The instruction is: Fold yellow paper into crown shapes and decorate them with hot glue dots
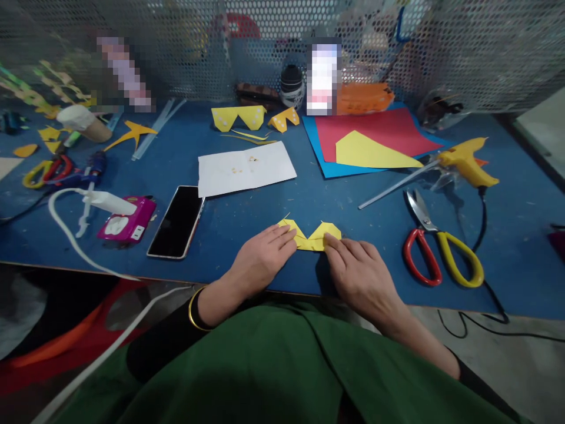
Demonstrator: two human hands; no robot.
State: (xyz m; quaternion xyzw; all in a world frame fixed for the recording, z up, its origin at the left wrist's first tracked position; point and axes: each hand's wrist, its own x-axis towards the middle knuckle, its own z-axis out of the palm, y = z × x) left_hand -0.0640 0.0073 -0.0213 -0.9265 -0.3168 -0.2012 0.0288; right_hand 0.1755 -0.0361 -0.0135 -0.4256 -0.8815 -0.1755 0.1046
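Note:
A small folded yellow paper cut-out [311,242] with a V-shaped notch lies near the table's front edge. My left hand [266,253] holds its left end, the fingers together on the paper. At the other end my right hand [359,268] grips the paper, its fingers bent and partly hiding it. Fold lines run along the cut-out. Two finished-looking pieces of similar shape stand behind: a yellow paper mask [238,118] and a smaller orange paper mask [285,119], both with pale dots.
Scissors [424,221] and a yellow glue gun [468,160] lie on the right. Coloured paper sheets [324,168] and a folded white sheet [247,176] lie behind. Left are a phone [176,221], a magenta power socket [128,221] with a white cable, and a cup [86,122].

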